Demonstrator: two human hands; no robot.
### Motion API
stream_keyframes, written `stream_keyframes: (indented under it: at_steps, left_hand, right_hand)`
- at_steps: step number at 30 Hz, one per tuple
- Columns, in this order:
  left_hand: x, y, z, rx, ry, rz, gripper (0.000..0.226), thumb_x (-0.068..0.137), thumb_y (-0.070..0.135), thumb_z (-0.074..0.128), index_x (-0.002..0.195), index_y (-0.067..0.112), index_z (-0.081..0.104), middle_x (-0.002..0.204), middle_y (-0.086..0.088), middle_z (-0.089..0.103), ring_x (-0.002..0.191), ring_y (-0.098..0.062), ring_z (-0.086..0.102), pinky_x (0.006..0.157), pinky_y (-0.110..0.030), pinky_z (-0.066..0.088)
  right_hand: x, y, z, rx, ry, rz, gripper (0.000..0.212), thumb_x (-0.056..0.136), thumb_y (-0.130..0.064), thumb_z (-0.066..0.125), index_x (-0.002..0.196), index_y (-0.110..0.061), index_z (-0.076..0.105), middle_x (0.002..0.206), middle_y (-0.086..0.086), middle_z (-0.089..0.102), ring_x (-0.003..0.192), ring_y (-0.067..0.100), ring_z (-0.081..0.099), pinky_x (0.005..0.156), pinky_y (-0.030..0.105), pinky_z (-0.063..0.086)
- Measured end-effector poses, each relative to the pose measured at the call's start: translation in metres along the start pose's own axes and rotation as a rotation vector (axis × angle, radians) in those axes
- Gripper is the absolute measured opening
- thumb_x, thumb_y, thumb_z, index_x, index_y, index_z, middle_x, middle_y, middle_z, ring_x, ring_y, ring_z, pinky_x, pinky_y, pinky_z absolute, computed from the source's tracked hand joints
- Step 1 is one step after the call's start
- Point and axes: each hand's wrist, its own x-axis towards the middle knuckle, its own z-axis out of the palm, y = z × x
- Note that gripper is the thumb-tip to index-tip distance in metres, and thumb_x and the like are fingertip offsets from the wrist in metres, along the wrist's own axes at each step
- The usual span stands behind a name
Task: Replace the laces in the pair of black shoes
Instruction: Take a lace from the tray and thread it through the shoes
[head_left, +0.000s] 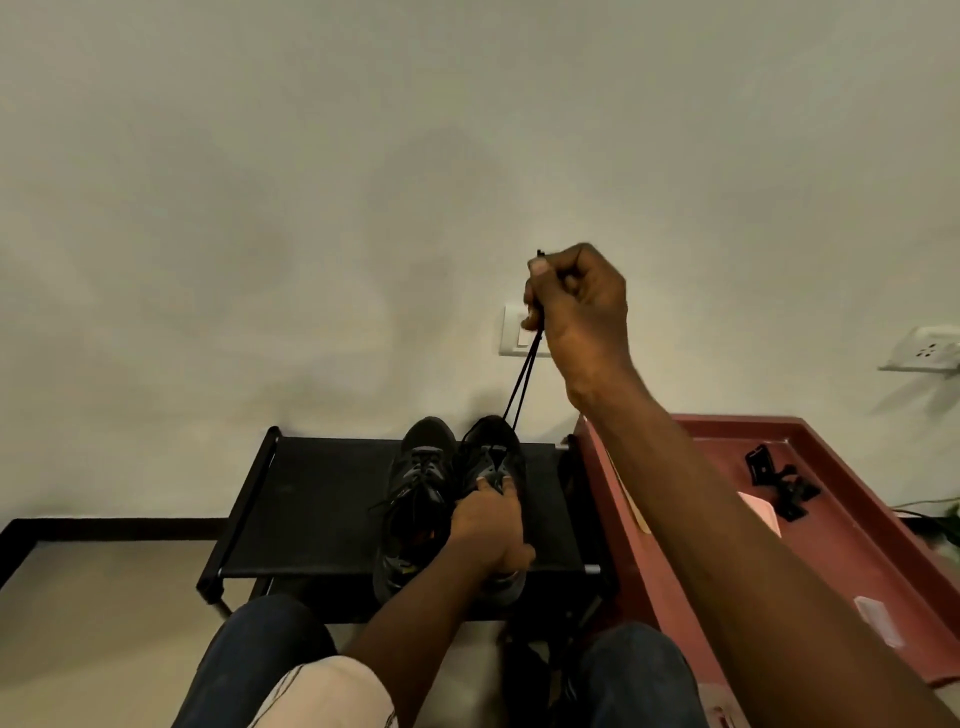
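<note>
Two black shoes stand side by side on a low black rack, toes toward the wall. The left shoe keeps its laces, loose at the top. My left hand presses down on the right shoe and grips its upper. My right hand is raised high in front of the wall, fist closed around both ends of a black lace. The lace runs taut from the fist down to the toe end of the right shoe.
A red tray-like surface lies at the right, carrying a small black clip object and pale slips. A wall switch sits behind my right hand, a socket further right. My knees fill the bottom edge.
</note>
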Motion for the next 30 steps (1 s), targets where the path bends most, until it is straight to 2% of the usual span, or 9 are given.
stream_keyframes:
  at_steps: [8, 16, 21, 23, 24, 26, 27, 29, 30]
  left_hand:
    - [-0.009, 0.000, -0.010, -0.002, 0.013, 0.009, 0.114, 0.084, 0.068, 0.064, 0.165, 0.017, 0.003, 0.168, -0.029, 0.009, 0.142, -0.048, 0.040, 0.112, -0.053, 0.045]
    - [-0.018, 0.001, -0.016, -0.009, 0.017, 0.026, 0.113, 0.086, 0.069, 0.064, 0.165, 0.015, 0.004, 0.167, -0.027, 0.015, 0.142, -0.045, 0.041, 0.113, -0.050, 0.045]
    - [-0.023, 0.001, -0.025, -0.046, 0.011, 0.035, 0.120, 0.081, 0.075, 0.066, 0.165, 0.015, 0.004, 0.165, -0.029, 0.019, 0.142, -0.047, 0.041, 0.114, -0.051, 0.043]
    - [-0.025, -0.002, -0.027, -0.124, -0.017, 0.047, 0.116, 0.081, 0.076, 0.065, 0.165, 0.018, 0.010, 0.167, -0.025, 0.018, 0.144, -0.046, 0.039, 0.117, -0.051, 0.040]
    - [-0.026, -0.003, -0.029, -0.181, -0.010, 0.045, 0.110, 0.081, 0.076, 0.064, 0.163, 0.019, 0.019, 0.165, -0.022, 0.026, 0.143, -0.043, 0.043, 0.116, -0.050, 0.041]
    - [-0.028, -0.007, -0.033, -0.328, 0.126, -0.010, 0.088, 0.083, 0.074, 0.063, 0.149, 0.021, 0.041, 0.144, -0.013, 0.057, 0.125, -0.032, 0.060, 0.104, -0.045, 0.051]
    - [-0.029, -0.010, -0.037, -0.400, 0.244, -0.066, 0.077, 0.084, 0.071, 0.064, 0.139, 0.020, 0.045, 0.127, -0.007, 0.066, 0.112, -0.027, 0.065, 0.094, -0.041, 0.055]
    - [-0.030, -0.015, -0.049, -0.506, 0.465, -0.138, 0.064, 0.087, 0.062, 0.069, 0.129, 0.023, 0.041, 0.105, -0.001, 0.068, 0.088, -0.018, 0.063, 0.076, -0.033, 0.052]
    - [-0.029, -0.018, -0.056, -0.549, 0.519, -0.126, 0.063, 0.088, 0.057, 0.071, 0.131, 0.025, 0.037, 0.103, -0.002, 0.069, 0.084, -0.017, 0.062, 0.075, -0.032, 0.051]
  right_hand:
    - [-0.007, -0.101, -0.012, 0.140, 0.086, 0.018, 0.017, 0.103, -0.009, 0.060, 0.087, -0.010, 0.060, 0.062, -0.003, 0.062, 0.057, 0.019, 0.047, 0.056, 0.031, 0.041]
    - [-0.012, -0.151, -0.020, 0.233, 0.114, 0.085, 0.013, 0.101, -0.008, 0.060, 0.088, -0.011, 0.060, 0.059, -0.004, 0.062, 0.052, 0.016, 0.044, 0.052, 0.028, 0.038]
    - [-0.019, -0.156, -0.026, 0.146, 0.079, 0.061, 0.007, 0.102, -0.010, 0.061, 0.094, -0.010, 0.062, 0.069, 0.001, 0.067, 0.054, 0.015, 0.060, 0.057, 0.030, 0.053]
    - [-0.021, -0.150, -0.031, 0.142, 0.068, 0.062, 0.007, 0.102, -0.011, 0.062, 0.096, -0.009, 0.064, 0.073, 0.003, 0.072, 0.063, 0.019, 0.070, 0.069, 0.034, 0.060]
    - [-0.022, -0.146, -0.033, 0.126, 0.066, 0.061, 0.007, 0.101, -0.012, 0.062, 0.095, -0.009, 0.065, 0.075, 0.003, 0.074, 0.070, 0.021, 0.073, 0.075, 0.035, 0.061]
    - [-0.023, -0.138, -0.036, 0.040, 0.069, 0.040, 0.009, 0.100, -0.016, 0.066, 0.092, -0.013, 0.069, 0.081, 0.000, 0.077, 0.080, 0.018, 0.075, 0.082, 0.033, 0.060]
    - [-0.023, -0.134, -0.037, -0.007, 0.077, 0.020, 0.009, 0.098, -0.019, 0.069, 0.089, -0.015, 0.070, 0.082, -0.003, 0.076, 0.078, 0.011, 0.072, 0.079, 0.027, 0.058]
    - [-0.022, -0.131, -0.038, -0.058, 0.104, -0.020, 0.012, 0.094, -0.022, 0.074, 0.082, -0.019, 0.072, 0.078, -0.005, 0.069, 0.068, 0.003, 0.061, 0.069, 0.019, 0.051]
    - [-0.020, -0.130, -0.039, -0.065, 0.110, -0.029, 0.014, 0.093, -0.022, 0.075, 0.080, -0.020, 0.072, 0.076, -0.005, 0.067, 0.065, 0.002, 0.058, 0.067, 0.018, 0.050]
